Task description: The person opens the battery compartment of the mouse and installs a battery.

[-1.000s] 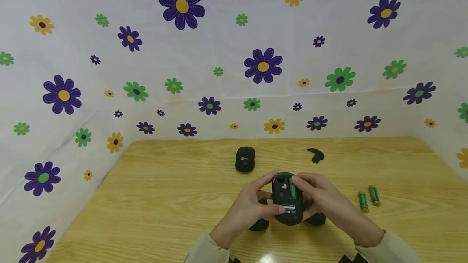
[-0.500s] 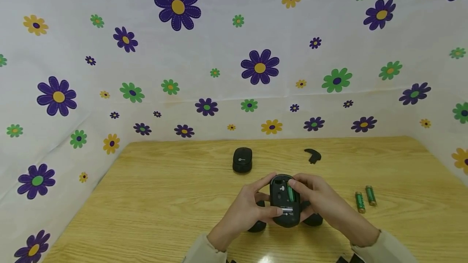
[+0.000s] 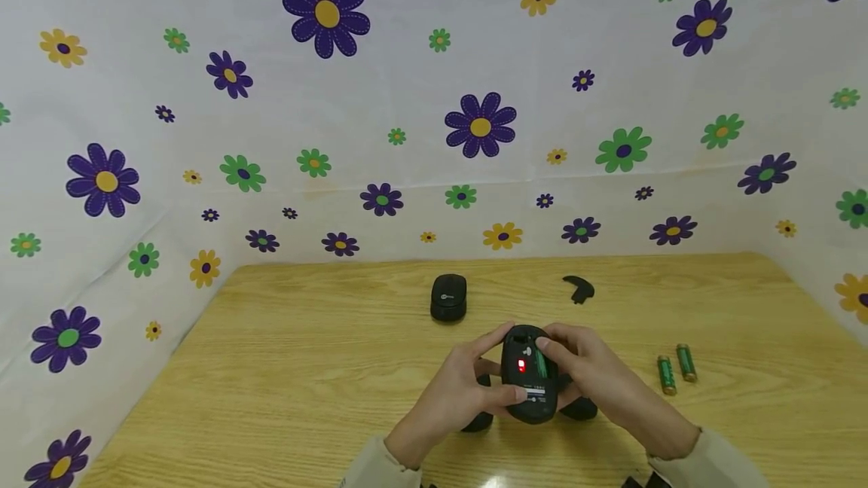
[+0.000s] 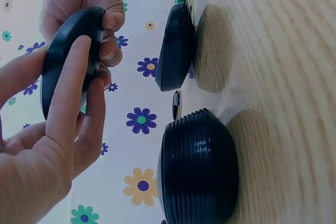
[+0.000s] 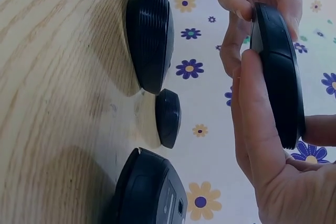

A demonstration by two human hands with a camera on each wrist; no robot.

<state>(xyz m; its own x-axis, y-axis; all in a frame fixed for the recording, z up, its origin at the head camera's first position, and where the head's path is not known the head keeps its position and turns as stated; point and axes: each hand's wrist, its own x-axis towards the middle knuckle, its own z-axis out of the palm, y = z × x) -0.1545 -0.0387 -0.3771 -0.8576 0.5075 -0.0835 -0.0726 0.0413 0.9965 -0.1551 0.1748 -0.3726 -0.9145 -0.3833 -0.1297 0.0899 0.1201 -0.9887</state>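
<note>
A black computer mouse [image 3: 532,409] is held up over the table, its underside facing the head camera. My left hand [image 3: 450,394] grips its left side, thumb across the label. My right hand [image 3: 600,375] holds the other side, with the thumb at the top end of a green battery [image 3: 541,364] in the open compartment. A red light [image 3: 521,365] glows on the underside. Both wrist views show fingers wrapped round the dark shell of the mouse, seen edge-on as [image 4: 58,56] on the left and the same mouse [image 5: 281,77] on the right.
Two more black mice, one at left [image 3: 478,421] and one at right [image 3: 579,409], lie partly hidden below my hands. Another mouse [image 3: 449,298] stands farther back. A black curved cover [image 3: 580,289] lies at the back right, and two green batteries [image 3: 667,376] rest at right.
The red light on the mouse's underside has come on. My right thumb stays at the battery's top end. The head view has shifted slightly; both hands keep their grip.
</note>
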